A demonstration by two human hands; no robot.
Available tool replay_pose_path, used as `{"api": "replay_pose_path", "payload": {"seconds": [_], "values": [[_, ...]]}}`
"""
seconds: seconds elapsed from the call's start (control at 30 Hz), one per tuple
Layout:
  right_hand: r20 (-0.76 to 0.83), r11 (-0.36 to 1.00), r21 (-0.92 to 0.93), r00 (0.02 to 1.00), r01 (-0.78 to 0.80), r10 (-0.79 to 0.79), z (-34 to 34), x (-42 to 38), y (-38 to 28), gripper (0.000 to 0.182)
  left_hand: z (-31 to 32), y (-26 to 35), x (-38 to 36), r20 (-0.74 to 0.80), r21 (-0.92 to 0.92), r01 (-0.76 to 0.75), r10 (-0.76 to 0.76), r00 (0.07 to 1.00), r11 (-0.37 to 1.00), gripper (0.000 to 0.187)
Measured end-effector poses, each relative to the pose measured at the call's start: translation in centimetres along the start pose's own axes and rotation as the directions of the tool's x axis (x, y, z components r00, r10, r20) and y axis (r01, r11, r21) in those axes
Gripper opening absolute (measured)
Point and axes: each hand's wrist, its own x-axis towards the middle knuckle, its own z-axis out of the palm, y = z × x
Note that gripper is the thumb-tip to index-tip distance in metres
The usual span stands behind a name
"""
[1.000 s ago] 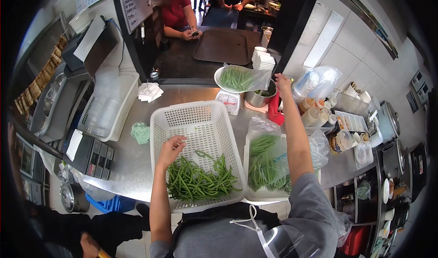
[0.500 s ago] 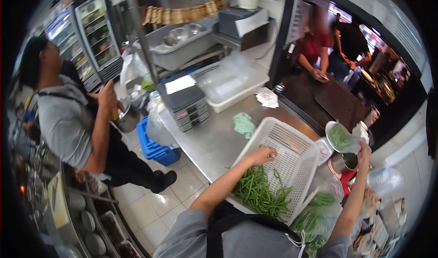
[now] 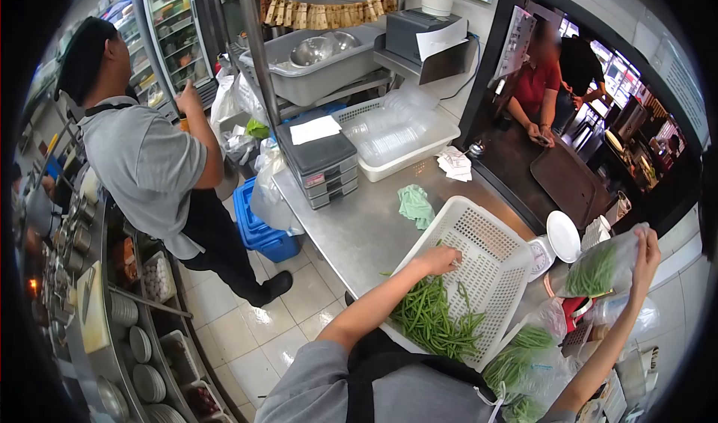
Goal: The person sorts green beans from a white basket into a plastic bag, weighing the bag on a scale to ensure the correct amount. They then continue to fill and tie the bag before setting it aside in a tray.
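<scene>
My right hand (image 3: 646,257) grips the top of a clear plastic bag (image 3: 622,245) with cut green beans (image 3: 592,270) in its lower part. The bag hangs in the air at the right, beside a white dish (image 3: 562,237) tilted up on a kitchen scale (image 3: 539,258). Over a white perforated basket (image 3: 499,251) is my left hand (image 3: 440,260), its fingers curled together; whether anything is in them I cannot make out. Loose green beans (image 3: 437,318) lie heaped in the near part of the basket. Filled bags of green beans (image 3: 523,356) rest just right of it.
A green cloth (image 3: 416,206) and a grey drawer unit (image 3: 318,157) sit on the steel table (image 3: 336,232). Behind is a white tray of plastic containers (image 3: 396,135). A co-worker (image 3: 142,154) stands at left near a blue bin (image 3: 262,225). Another person stands beyond the hatch.
My right hand has moved right with the bag of beans, away from the white dish, which now shows no beans in it. My left hand stays over the basket. The head view has shifted slightly.
</scene>
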Motion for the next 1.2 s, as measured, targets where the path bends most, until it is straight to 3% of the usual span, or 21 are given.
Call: {"api": "replay_pose_path", "payload": {"seconds": [0.1,0.2,0.3,0.37,0.5,0.6,0.73,0.9,0.97,1.0,1.03,1.07,1.2], "values": [[-0.063,0.989,0.032,0.987,-0.144,0.145,-3.7,-3.5,-3.4,0.019,0.6,-0.1,0.1,0.034,0.032,-0.011,0.009,0.999,0.999,0.024],[-0.097,0.986,-0.048,0.984,-0.158,0.153,-5.6,-6.7,-7.6,0.021,0.3,0.2,0.2,0.106,0.05,0.0,-0.005,0.994,0.999,0.026],[-0.108,0.985,-0.169,0.994,-0.046,0.027,-6.9,-10.1,-8.2,0.021,0.2,0.6,-0.2,0.114,0.068,0.009,-0.017,0.993,0.998,0.026],[-0.152,0.933,-0.36,0.986,0.01,-0.069,-6.8,-12.8,-8.6,0.02,0.3,0.5,-0.2,0.106,0.073,-0.004,-0.004,0.994,0.997,0.026],[-0.067,0.844,-0.526,0.983,0.109,-0.169,-6.0,-17.3,-10.6,0.014,0.8,0.1,-0.2,0.084,0.08,-0.009,0.003,0.996,0.997,0.026],[0.064,0.891,-0.454,0.997,-0.01,0.044,-6.2,-20.9,-9.8,0.013,0.4,0.7,-0.4,0.106,0.072,0.002,-0.01,0.994,0.997,0.026],[-0.03,0.906,-0.376,0.98,-0.194,0.197,-4.0,-25.4,-7.1,0.009,0.8,0.6,-0.3,0.11,0.074,0.002,-0.01,0.994,0.997,0.026],[-0.171,0.804,-0.424,0.909,-0.417,0.381,-2.2,-32.3,1.6,0.012,2.1,-1.3,0.0,0.074,0.067,-0.084,0.079,0.994,0.994,0.025],[-0.266,0.728,-0.407,0.834,-0.552,0.484,-2.4,-31.0,-0.3,0.013,1.2,-0.3,-0.6,0.05,0.011,-0.03,0.03,0.998,0.999,0.025],[-0.309,0.765,-0.389,0.855,-0.513,0.417,-2.4,-30.5,-0.9,0.012,1.9,-1.6,-0.2,0.058,0.036,-0.085,0.082,0.995,0.996,0.026],[-0.291,0.774,-0.478,0.906,-0.415,0.306,-2.9,-30.8,-0.4,0.013,0.6,0.0,-0.4,0.098,-0.011,-0.015,0.016,0.995,1.0,0.027],[-0.277,0.764,-0.431,0.876,-0.481,0.395,-3.3,-29.6,-2.4,0.013,0.4,0.2,-0.4,0.111,-0.049,-0.011,0.016,0.994,0.999,0.027],[-0.307,0.777,-0.332,0.84,-0.535,0.447,-3.9,-28.8,-6.6,0.012,-0.2,1.1,-0.5,0.099,-0.028,-0.062,0.065,0.993,0.998,0.025]]}}
